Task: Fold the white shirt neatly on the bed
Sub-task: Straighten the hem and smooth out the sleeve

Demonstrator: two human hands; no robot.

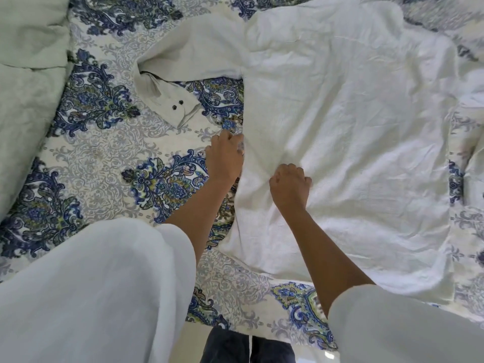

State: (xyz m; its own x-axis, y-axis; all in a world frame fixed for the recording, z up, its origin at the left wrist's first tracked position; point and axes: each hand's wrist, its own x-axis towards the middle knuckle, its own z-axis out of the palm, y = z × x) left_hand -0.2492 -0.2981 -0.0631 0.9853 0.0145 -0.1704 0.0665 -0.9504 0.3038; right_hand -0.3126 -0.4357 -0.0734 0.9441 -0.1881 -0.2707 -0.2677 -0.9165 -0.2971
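Together, two hands, left hand [224,156] and right hand [290,185], clench one white shirt [348,142]; two cuff buttons [177,104] show.

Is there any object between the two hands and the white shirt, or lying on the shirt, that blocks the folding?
Nothing visible does. The left hand is at the side edge of the white shirt and the right hand rests on its fabric. The sleeve lies spread on the patterned bedspread.

shirt [345,142]: white, wrinkled, spread flat on bed [110,142]
sleeve [193,61]: stretched left, bent back at cuff
cuff [175,106]: two dark buttons
bed: blue paisley cover
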